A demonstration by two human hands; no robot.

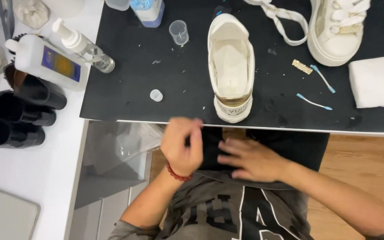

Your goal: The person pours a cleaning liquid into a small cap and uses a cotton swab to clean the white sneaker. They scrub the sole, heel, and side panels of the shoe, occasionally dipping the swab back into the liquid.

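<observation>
On the far left, on the white counter (45, 178), three black shoes (18, 111) lie side by side, and behind them stand a white plastic bottle (45, 62) and a clear pump bottle (83, 46). On the black mat (156, 80) there is a small clear measuring cup (179, 32) and a small white cap (156, 95). The left hand (182, 146), with a red bead bracelet (176, 172) on the wrist, is below the mat edge at the dark shirt (227, 209); its fingers are curled, and they seem to pinch the cloth, but motion blur makes it not sure. In the middle of the mat, just above both hands, stands the white sneaker (231, 66), without lace, heel toward the person. It looks rather heavy from the thick rubber sole, stiff at the bottom and softer at the leather collar, so I judge the sides of the sole or the heel are the best places to grasp it. The right hand (250, 160) lies flat on the shirt, fingers spread, holding nothing. Further right are a loose white lace (285, 22), a second sneaker (336, 31), a gold tag (302, 66), two blue-tipped cotton swabs (318, 89) and a folded white cloth (373, 82).
</observation>
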